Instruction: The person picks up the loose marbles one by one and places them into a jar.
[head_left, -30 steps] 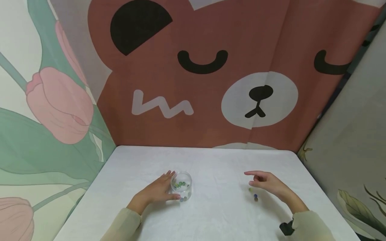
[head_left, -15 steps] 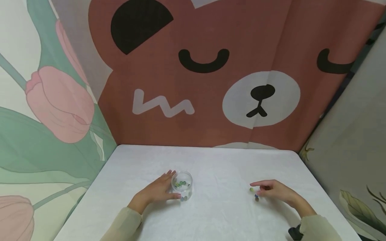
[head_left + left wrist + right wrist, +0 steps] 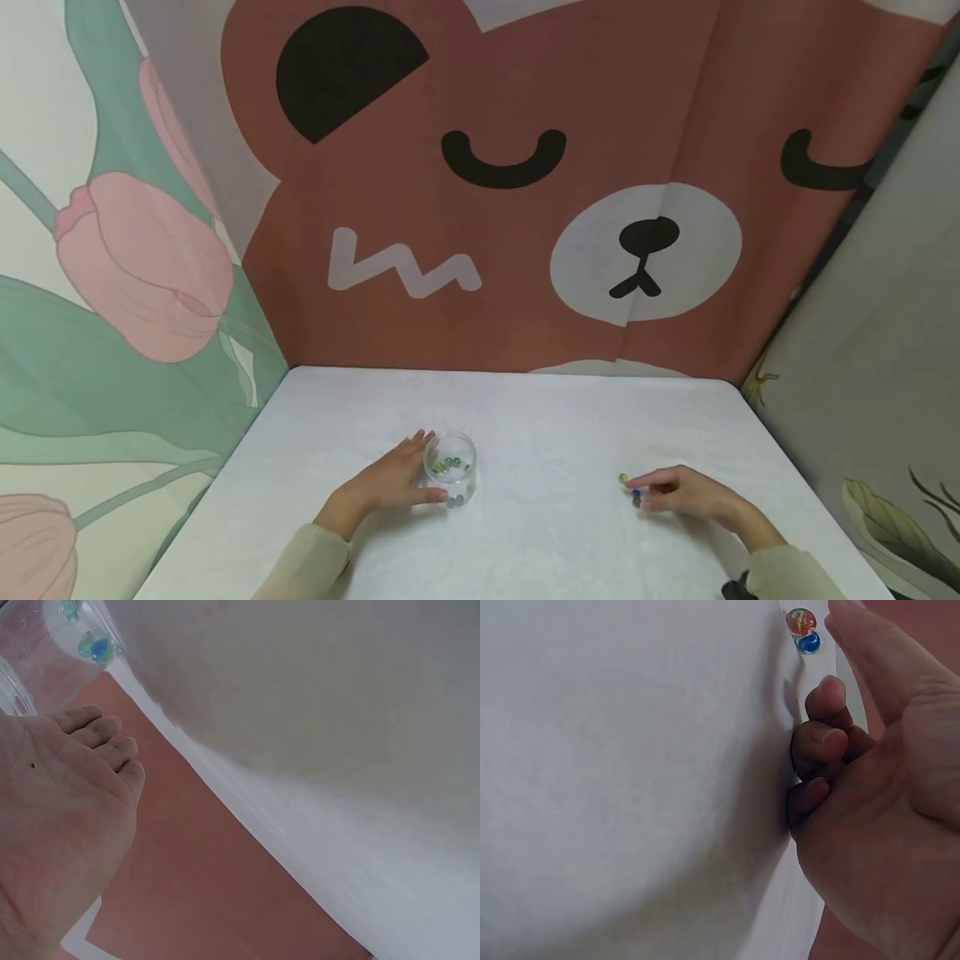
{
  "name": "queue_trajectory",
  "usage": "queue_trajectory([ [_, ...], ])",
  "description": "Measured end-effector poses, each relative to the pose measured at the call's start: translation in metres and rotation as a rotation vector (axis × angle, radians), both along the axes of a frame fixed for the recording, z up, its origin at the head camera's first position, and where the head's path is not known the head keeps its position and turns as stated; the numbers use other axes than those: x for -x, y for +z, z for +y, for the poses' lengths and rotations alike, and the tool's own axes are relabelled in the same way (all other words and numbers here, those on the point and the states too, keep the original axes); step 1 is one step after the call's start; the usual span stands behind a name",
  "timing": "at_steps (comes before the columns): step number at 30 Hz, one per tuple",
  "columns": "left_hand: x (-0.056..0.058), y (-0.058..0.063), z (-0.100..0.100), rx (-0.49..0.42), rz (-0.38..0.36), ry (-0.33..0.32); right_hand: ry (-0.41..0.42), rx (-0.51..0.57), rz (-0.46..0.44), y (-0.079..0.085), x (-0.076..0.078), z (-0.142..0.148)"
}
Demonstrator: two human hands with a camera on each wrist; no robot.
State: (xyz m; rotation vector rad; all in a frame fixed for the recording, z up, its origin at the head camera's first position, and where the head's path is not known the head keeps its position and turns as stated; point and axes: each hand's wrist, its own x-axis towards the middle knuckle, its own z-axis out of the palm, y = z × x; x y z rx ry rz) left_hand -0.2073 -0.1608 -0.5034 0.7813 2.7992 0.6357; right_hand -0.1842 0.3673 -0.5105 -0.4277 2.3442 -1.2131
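Note:
My left hand [image 3: 393, 481] rests against a clear round jar [image 3: 469, 482], fingers extended along its far left side and thumb at the front. Several green marbles [image 3: 447, 463] lie inside; a blue and green marble [image 3: 97, 649] shows through the wall in the left wrist view. On the right, three loose marbles lie on the cloth: a yellow-green marble [image 3: 623, 478], a blue marble [image 3: 808, 643] and an orange-brown marble [image 3: 801, 622]. My right hand [image 3: 686, 492] has its index finger and thumb spread right at them, the other fingers curled toward the palm.
A white cloth [image 3: 536, 517] covers the table. Behind stands a brown bear-print curtain [image 3: 510, 317], with a tulip-print curtain [image 3: 150, 267] on the left and a grey curtain [image 3: 877, 333] on the right. A black object [image 3: 738, 587] shows by the right sleeve.
My right hand has come down and toward me, its index finger and thumb now right beside the loose marbles. The left hand stays at the jar.

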Motion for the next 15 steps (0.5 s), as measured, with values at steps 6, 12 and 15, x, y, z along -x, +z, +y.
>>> queue_trajectory([
  [6,-0.0003,0.0004,0.0004,-0.003,-0.005,0.002,0.013,0.026,0.046,-0.0008,-0.0024,-0.0019],
  [12,-0.0001,0.0004,0.0008,-0.004,0.008,-0.009,0.007,0.024,0.06,-0.0043,-0.002,-0.0024],
  [15,-0.0002,0.0006,0.0009,-0.005,0.008,-0.009,-0.012,0.006,0.071,-0.005,-0.001,-0.0031],
])
